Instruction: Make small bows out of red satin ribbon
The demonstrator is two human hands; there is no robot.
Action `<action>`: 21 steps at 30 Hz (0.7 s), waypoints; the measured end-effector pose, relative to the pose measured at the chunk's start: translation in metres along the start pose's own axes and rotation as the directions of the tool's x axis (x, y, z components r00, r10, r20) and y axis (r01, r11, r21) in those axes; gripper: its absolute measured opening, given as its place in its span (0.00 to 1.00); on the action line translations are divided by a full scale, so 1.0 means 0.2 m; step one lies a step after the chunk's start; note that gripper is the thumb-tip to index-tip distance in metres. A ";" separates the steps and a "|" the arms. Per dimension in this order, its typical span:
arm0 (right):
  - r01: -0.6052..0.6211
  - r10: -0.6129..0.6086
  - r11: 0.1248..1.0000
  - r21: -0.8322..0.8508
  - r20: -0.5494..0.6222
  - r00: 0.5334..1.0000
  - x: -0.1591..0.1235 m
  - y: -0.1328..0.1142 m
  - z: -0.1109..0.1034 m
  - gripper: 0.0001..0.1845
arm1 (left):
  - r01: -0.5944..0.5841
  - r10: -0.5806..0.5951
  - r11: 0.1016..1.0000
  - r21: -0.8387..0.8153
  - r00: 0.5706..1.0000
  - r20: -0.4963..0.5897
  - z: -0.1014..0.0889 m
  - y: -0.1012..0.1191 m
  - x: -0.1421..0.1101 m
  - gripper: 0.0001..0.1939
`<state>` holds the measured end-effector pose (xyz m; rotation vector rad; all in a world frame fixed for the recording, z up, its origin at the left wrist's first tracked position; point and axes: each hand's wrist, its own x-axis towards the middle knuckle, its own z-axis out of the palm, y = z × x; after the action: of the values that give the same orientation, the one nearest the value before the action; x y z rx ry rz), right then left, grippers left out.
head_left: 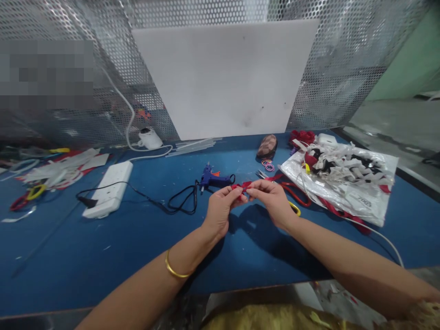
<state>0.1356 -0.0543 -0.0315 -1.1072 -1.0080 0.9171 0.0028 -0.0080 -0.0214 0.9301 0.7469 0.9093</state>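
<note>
My left hand (222, 208) and my right hand (271, 199) meet above the blue table (137, 238), both pinching a small piece of red ribbon (243, 186) between thumb and fingers. A gold bangle sits on my left wrist. Just behind the hands lies a blue glue gun (213, 178) with its black cord (182, 201) looping to the left. Scissors with red and yellow handles (294, 199) lie partly hidden under my right hand.
A white power strip (110, 188) lies at left. A plastic sheet (343, 183) heaped with white and red strips lies at right. Small coloured bands (268, 165) and a brown patterned pouch (267, 145) sit behind. A white board (223, 78) leans on perforated metal.
</note>
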 end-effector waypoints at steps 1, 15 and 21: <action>0.070 -0.071 0.994 -0.080 -0.008 0.997 0.00 0.00 0.00 0.06 | 0.004 -0.004 1.000 0.008 1.000 -0.001 0.00 0.00 0.00 0.08; 0.461 -0.395 0.674 -0.578 0.247 0.885 -0.03 -0.04 -0.01 0.05 | -0.096 0.080 0.980 0.172 0.992 0.102 -0.01 0.01 -0.01 0.07; 0.083 -0.075 0.988 -0.129 0.064 0.995 -0.03 -0.04 0.03 0.06 | -0.236 0.213 0.937 0.259 0.970 0.115 0.00 0.02 -0.02 0.06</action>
<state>0.1292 -0.0609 -0.0245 -1.1468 -1.1664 0.8324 0.0000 -0.0098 -0.0179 1.3103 0.7121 0.9742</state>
